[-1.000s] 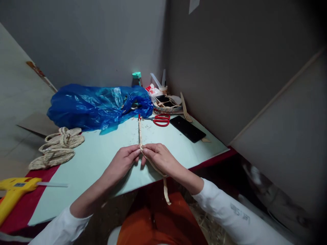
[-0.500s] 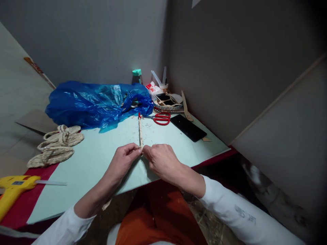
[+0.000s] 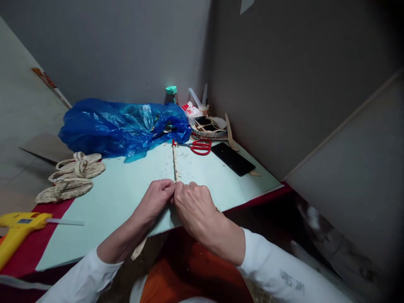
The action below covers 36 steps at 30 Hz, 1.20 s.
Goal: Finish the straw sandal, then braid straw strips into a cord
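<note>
A narrow pale braid (image 3: 175, 162) of plant fibre runs straight across the table toward me. Its far end lies by a small red tie, beside the tip of red-handled scissors (image 3: 201, 147). My left hand (image 3: 158, 195) pinches the near end of the braid between thumb and fingers. Pressed against it from the other side, my right hand (image 3: 194, 206) has its fingers closed on the braid's strands, knuckles up; the fingertips are hidden. A loose pale strip (image 3: 139, 249) hangs below my left wrist, past the table edge.
A blue plastic bag (image 3: 104, 126) lies along the back. Woven sandals (image 3: 71, 176) and a yellow glue gun (image 3: 27, 223) are on the left. A black phone (image 3: 232, 158) lies right of the scissors, with a cluttered basket (image 3: 208, 134) behind. Fibre scraps dot the pale table cover (image 3: 107, 214).
My right hand has turned and come slightly nearer to me, still against my left. More of the loose strip shows below my left wrist. The view has shifted slightly.
</note>
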Each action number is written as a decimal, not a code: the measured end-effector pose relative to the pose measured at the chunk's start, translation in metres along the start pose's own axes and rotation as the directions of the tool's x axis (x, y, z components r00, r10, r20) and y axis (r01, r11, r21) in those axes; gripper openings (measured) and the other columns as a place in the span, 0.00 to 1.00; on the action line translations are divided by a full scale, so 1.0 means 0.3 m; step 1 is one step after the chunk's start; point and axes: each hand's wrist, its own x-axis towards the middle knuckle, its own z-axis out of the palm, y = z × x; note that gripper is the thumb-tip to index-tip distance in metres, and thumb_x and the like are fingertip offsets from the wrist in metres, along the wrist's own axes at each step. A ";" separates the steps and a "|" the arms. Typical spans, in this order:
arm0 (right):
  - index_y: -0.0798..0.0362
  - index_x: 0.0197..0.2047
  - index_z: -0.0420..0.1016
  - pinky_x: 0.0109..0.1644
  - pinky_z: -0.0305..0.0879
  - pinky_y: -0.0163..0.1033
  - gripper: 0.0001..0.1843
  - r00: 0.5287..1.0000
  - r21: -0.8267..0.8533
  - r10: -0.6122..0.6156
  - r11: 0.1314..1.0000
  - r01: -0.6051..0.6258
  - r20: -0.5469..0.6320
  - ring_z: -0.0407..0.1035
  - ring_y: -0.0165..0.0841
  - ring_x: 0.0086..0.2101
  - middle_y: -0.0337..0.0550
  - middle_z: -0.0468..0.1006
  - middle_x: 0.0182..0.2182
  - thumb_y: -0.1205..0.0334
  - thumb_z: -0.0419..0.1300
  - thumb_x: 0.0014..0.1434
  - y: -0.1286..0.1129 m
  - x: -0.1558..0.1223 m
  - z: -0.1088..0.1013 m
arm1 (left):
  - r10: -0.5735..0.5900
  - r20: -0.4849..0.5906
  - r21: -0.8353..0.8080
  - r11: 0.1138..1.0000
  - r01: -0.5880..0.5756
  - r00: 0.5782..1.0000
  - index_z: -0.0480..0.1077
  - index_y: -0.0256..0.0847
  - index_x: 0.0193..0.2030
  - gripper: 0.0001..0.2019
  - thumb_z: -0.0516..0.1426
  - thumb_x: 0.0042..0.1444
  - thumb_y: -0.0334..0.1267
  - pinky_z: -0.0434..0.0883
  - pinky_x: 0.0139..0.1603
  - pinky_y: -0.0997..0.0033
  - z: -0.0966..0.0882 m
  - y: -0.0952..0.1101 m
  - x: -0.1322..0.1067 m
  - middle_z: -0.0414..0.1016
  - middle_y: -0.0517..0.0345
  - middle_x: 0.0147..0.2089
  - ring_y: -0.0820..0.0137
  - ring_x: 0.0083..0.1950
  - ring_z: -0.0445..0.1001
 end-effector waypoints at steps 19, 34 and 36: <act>0.55 0.46 0.61 0.27 0.49 0.38 0.10 0.967 0.281 0.254 0.928 -0.243 -0.003 0.74 0.39 0.27 0.45 0.78 0.27 0.60 0.43 0.69 0.057 0.017 0.033 | -0.075 -0.029 -0.293 0.954 0.063 0.997 0.65 0.39 0.24 0.11 0.60 0.48 0.42 0.42 0.18 0.76 0.020 0.041 -0.036 0.54 0.70 0.15 0.81 0.16 0.46; 0.54 0.40 0.62 0.26 0.39 0.39 0.03 0.971 0.224 0.237 0.946 -0.232 0.005 0.74 0.38 0.26 0.44 0.79 0.27 0.66 0.49 0.64 0.040 -0.009 0.008 | -0.056 -0.080 -0.205 0.978 0.039 0.995 0.71 0.36 0.22 0.12 0.60 0.50 0.42 0.43 0.22 0.73 0.029 0.017 -0.036 0.53 0.69 0.12 0.79 0.17 0.46; 0.54 0.40 0.62 0.25 0.38 0.38 0.03 0.974 0.194 0.225 0.957 -0.216 -0.023 0.75 0.37 0.26 0.44 0.78 0.26 0.69 0.49 0.63 0.008 -0.015 0.021 | -0.053 -0.077 -0.225 0.974 0.034 0.996 0.69 0.37 0.21 0.14 0.60 0.51 0.43 0.46 0.23 0.73 0.028 0.013 -0.039 0.54 0.68 0.12 0.79 0.18 0.47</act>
